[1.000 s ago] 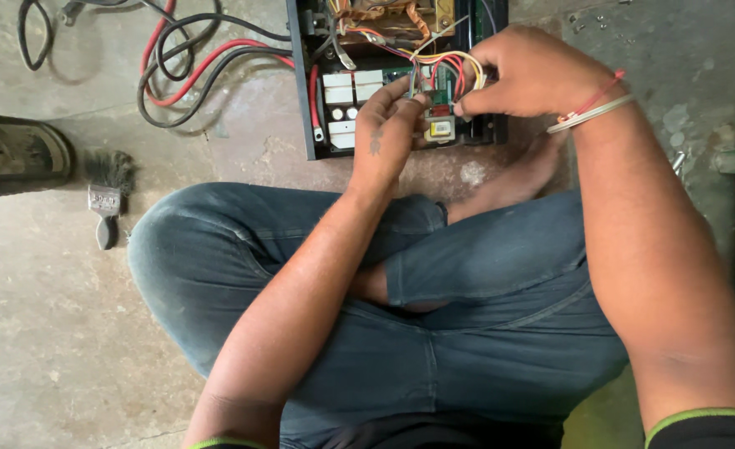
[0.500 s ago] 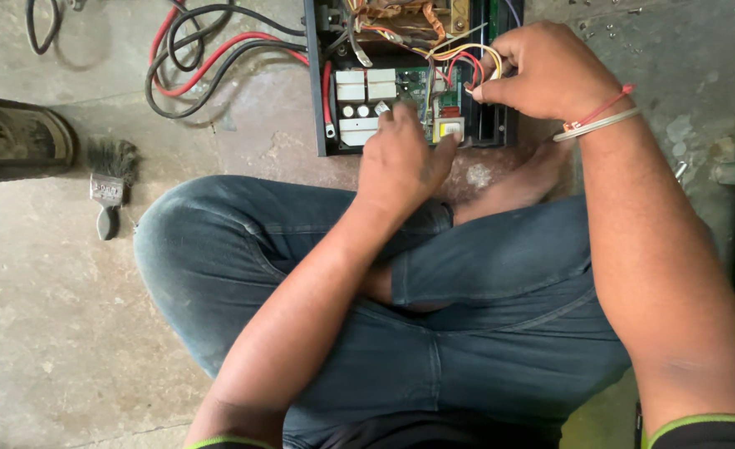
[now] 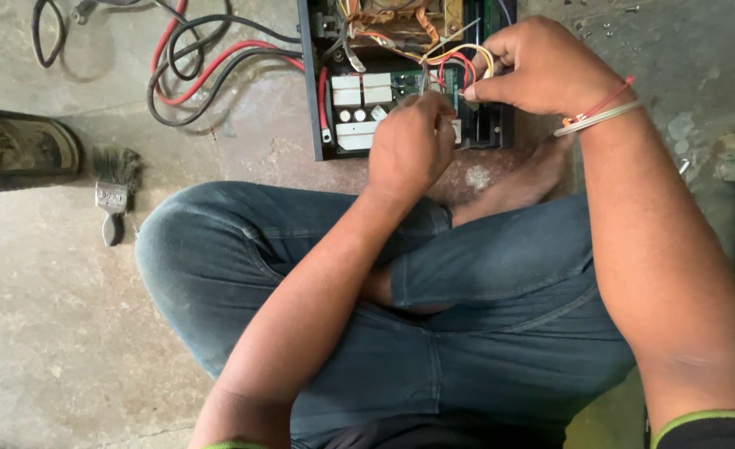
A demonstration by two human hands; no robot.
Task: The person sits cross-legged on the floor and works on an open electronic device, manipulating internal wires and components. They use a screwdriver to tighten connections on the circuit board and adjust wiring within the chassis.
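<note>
Small brush hasn't budged on the floor. Left hand has slid up onto the open black box by the knees, fingers curled together inside. Right hand still pinches the coloured wires.

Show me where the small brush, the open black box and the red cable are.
small brush (image 3: 115,187), head view, on its bristles and metal band.
open black box (image 3: 307,91), head view, on its left wall.
red cable (image 3: 218,62), head view, on the loop on the floor.
</note>
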